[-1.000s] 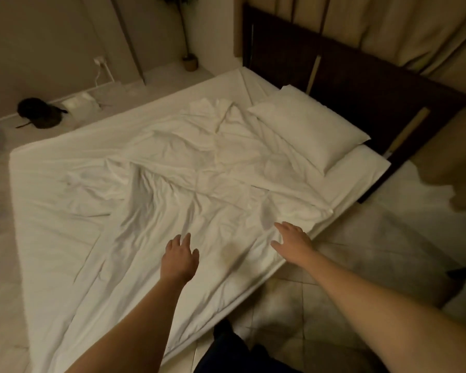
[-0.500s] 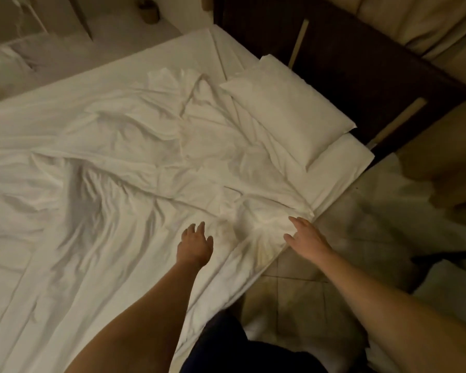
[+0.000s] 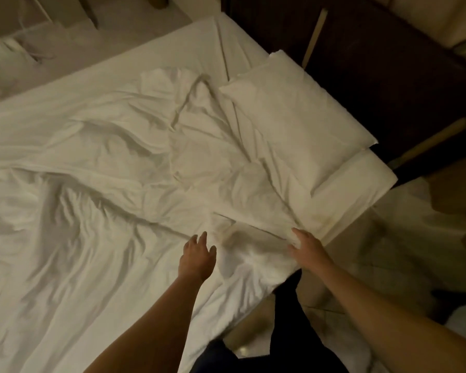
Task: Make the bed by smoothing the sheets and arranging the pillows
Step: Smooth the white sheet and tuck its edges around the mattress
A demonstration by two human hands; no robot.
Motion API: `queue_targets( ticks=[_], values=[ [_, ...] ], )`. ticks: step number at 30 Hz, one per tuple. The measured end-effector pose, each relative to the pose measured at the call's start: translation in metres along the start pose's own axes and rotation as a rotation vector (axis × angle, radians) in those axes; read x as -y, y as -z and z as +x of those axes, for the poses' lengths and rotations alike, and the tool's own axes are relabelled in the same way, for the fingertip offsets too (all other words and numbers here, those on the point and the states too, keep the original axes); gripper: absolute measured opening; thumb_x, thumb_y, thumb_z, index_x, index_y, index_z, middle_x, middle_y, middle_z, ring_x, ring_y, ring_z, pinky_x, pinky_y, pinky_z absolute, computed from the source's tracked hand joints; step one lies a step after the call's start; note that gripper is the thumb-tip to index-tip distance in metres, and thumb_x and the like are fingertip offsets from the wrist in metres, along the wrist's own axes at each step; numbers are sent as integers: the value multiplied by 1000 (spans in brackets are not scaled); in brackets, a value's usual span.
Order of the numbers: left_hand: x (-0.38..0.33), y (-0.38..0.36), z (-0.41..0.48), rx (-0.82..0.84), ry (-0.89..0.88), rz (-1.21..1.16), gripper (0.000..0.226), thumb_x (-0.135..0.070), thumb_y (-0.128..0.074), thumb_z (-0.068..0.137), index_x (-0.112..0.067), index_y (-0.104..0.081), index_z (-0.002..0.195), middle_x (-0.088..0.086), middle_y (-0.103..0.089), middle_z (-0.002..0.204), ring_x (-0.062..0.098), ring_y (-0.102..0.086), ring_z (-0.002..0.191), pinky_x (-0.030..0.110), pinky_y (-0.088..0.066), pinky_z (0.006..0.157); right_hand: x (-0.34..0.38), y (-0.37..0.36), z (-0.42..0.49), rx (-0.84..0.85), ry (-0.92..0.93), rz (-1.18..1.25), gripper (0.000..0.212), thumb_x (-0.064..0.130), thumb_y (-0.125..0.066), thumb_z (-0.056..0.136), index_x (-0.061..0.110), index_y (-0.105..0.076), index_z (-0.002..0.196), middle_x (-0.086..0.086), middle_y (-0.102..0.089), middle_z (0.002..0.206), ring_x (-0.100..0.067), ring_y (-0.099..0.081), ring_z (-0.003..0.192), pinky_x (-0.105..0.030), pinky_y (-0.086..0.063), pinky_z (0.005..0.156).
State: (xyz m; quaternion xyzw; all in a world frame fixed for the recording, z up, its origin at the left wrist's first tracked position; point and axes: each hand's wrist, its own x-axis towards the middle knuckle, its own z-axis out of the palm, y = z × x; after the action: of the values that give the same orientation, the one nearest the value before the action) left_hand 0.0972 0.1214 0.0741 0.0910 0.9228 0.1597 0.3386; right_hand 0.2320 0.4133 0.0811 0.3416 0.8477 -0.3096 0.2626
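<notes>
1. Step in hand: smoothing. My left hand [image 3: 198,255] is spread flat, fingers apart, low over the sheet [image 3: 97,211] near the bed's near edge; whether the palm presses the cloth I cannot tell.
2. My right hand [image 3: 306,244] lies at that edge with fingers bent into a raised bunch of sheet; I judge it a light hold, though the grip is blurred.
3. Next move, as I judge it: draw the bunch outward toward the edge and sweep the ridges flat (working from the pillow [image 3: 293,111] downward).
4. Material: thin white cloth, limp, creased in long folds across the middle of the bed.
5. The pillow is plump and oblong, lying at the head end against the dark headboard [image 3: 388,63], and sits slightly askew.
</notes>
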Motion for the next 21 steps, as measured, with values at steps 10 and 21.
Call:
queue_targets(
  ticks=[10,21],
  values=[
    [-112,-45,79,-74,250,-191,67,-42,-50,104,-20,-24,162,14,-22,167,35,-23,153,50,-29,121,-9,85,165,144,99,-24,69,43,-61,96,15,-37,154,-16,-43,154,-33,-44,139,-36,-36,112],
    [-138,-37,198,-164,311,-273,71,-45,-50,104,-23,-19,164,15,-15,169,37,-19,153,53,-27,121,47,96,289,180,262,-55,68,40,-58,98,18,-32,157,-13,-36,159,-32,-38,143,-38,-33,116]
  ],
)
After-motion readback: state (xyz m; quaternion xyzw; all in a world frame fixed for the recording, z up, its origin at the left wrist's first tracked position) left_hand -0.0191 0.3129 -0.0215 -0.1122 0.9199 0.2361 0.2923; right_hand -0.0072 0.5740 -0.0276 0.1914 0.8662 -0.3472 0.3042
